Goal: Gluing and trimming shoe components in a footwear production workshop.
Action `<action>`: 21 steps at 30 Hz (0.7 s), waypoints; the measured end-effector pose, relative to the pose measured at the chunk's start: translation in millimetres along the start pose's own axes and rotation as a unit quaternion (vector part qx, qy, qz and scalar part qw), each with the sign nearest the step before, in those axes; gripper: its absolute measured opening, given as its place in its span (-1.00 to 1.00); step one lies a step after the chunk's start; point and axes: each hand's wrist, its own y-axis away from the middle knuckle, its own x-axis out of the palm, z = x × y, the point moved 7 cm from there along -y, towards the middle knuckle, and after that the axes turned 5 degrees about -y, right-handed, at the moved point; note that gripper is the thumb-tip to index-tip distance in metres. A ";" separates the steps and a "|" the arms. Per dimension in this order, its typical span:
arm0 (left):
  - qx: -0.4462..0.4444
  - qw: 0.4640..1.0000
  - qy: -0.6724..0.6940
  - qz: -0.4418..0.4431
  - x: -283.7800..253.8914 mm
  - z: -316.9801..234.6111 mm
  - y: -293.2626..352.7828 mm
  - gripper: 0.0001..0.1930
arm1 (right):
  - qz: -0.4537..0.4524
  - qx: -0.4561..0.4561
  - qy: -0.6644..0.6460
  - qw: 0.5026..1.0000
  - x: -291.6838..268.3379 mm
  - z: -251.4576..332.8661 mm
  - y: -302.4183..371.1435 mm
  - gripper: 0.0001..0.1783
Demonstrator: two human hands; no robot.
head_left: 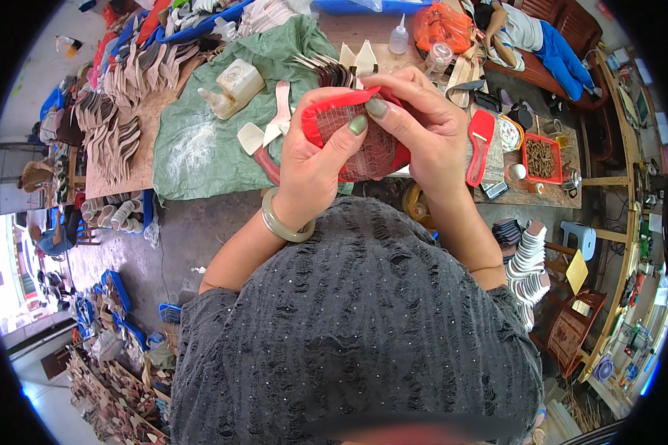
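Gripping from both sides here, close together, with the left hand (312,159) and the right hand (423,122): both clamped on a dark-red, mesh-textured piece with a bright red edge (371,157), held up before the chest, over the near side of the tan wooden bench (142,152). Pressing with the left thumb on the mesh face, pinching with the right near the end of the red edge. Around the left wrist, a pale, smooth bangle (292,230). Out to the left now, onto a crumpled green plastic sheet (165,167), dusted with white powder and carrying a squat, cloudy bottle (241,78) tipped on its side; further left, heaps of curved, pale pieces (111,144). Across to the right, to a long red strap-like piece (479,152) lying flat, then a red plastic basket (525,157) filled with small brown things. Up beyond, a clear nozzle bottle (398,38) standing upright beside a crinkled orange plastic bag (441,26). Far upper right, a person in blue trousers (558,59), lying on a brown wooden seat.
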 end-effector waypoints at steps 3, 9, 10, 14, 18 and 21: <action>-0.032 0.998 0.054 0.001 2.1 -1.7 2.8 -0.75 | -0.026 -0.034 0.012 0.999 -1.9 4.5 1.8 -0.75; -0.035 0.997 0.057 -0.033 0.3 -2.4 4.2 -0.73 | -0.047 -0.096 0.079 0.991 -3.7 10.6 3.5 -0.78; -0.036 0.997 0.058 -0.034 -0.3 -1.5 4.3 -0.73 | -0.050 -0.115 0.085 0.988 -3.9 12.8 3.8 -0.78; -0.040 0.997 0.057 -0.031 -2.4 1.2 4.4 -0.73 | -0.055 -0.173 0.139 0.974 -4.2 17.3 6.8 -0.76; -0.041 0.998 0.037 -0.016 1.2 0.2 4.9 -0.73 | -0.045 -0.267 0.244 0.931 -3.3 25.8 10.7 -0.73; -0.057 0.997 0.038 -0.021 1.8 2.3 6.1 -0.75 | -0.031 -0.316 0.288 0.903 -0.7 34.0 12.8 -0.72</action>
